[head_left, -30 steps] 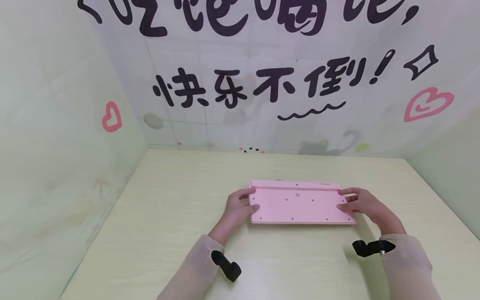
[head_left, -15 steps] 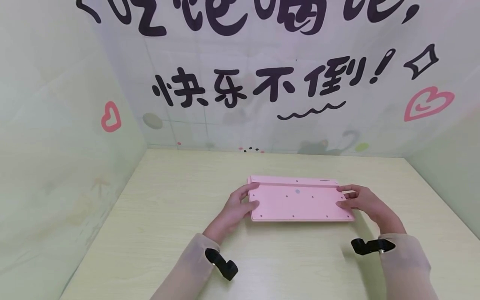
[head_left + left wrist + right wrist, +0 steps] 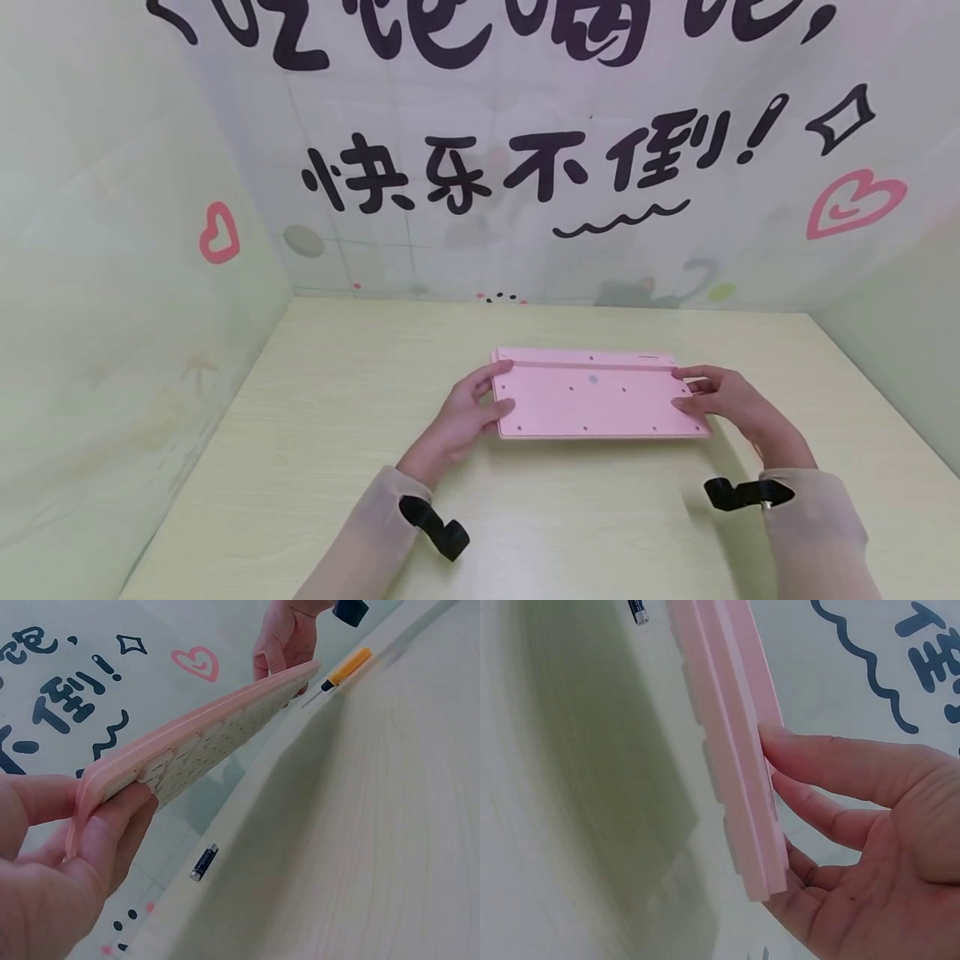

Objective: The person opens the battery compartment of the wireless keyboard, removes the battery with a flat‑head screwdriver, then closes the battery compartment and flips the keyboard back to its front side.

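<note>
A pink keyboard [image 3: 592,408] is held up off the table, its screw-dotted underside toward the head camera. Its light-coloured keys [image 3: 217,746] show in the left wrist view, on the side facing down and away. My left hand [image 3: 459,418] grips the left end, thumb on the underside and other fingers reaching round to the key side. At the opposite end my right hand [image 3: 742,410] pinches the keyboard, thumb on the underside. In the right wrist view, the right hand [image 3: 877,825] holds the keyboard's edge [image 3: 724,742].
Beneath the keyboard, a dark battery [image 3: 204,862] and a screwdriver with an orange handle [image 3: 350,667] lie on the pale wooden table [image 3: 300,433]. The keyboard hides both from the head view. A printed cloth wall [image 3: 465,258] stands behind the table.
The keyboard has risen slightly in the head view, with both hands still holding its ends. The left hand and forearm have shifted a little left.
</note>
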Demonstrator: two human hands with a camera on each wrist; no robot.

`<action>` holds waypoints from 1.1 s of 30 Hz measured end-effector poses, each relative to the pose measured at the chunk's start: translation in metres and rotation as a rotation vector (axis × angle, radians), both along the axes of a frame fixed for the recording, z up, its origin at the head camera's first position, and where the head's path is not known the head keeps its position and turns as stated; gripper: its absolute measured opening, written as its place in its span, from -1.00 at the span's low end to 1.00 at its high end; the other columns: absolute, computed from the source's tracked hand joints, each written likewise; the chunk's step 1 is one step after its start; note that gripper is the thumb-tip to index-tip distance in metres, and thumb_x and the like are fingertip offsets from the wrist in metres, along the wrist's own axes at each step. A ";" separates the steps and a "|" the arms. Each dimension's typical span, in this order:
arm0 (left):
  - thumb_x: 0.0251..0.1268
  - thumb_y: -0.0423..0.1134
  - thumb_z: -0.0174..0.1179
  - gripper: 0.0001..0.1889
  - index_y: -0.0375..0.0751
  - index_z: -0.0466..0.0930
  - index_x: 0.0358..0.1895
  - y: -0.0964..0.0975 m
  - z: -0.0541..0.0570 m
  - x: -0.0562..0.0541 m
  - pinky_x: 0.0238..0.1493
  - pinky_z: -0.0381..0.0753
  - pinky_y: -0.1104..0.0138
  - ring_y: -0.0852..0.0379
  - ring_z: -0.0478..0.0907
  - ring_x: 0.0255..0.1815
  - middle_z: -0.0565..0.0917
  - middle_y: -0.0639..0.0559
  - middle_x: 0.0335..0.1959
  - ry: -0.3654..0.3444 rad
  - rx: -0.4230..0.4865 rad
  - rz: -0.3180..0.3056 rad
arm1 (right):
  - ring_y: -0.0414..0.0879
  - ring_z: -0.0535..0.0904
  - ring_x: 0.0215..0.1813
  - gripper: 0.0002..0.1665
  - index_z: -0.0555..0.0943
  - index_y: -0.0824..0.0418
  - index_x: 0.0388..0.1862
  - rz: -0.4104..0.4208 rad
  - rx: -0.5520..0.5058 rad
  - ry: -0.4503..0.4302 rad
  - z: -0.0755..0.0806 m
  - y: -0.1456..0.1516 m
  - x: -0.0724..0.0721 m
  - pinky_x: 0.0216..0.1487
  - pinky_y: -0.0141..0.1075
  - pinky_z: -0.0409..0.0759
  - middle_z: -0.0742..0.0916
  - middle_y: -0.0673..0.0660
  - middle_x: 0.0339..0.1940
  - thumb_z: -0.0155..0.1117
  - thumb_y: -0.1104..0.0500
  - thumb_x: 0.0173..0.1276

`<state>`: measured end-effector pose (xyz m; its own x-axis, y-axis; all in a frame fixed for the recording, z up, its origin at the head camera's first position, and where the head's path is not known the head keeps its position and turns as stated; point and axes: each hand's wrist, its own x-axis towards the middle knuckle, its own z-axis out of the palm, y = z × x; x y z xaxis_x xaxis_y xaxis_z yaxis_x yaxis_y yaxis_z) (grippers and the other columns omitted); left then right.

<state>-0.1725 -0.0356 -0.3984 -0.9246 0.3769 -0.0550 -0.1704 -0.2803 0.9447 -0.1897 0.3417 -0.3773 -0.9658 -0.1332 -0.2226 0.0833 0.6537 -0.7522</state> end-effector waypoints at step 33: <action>0.14 -0.63 0.02 -0.36 -0.16 0.26 0.32 -0.006 0.044 0.010 -0.27 0.59 0.28 0.03 0.59 -0.24 0.30 -0.22 0.16 -0.005 0.222 0.065 | 0.32 0.28 0.20 -0.27 0.25 0.39 0.30 0.076 -0.054 0.121 0.023 -0.027 0.030 -0.14 -0.28 0.49 0.34 0.41 0.25 0.27 0.14 0.23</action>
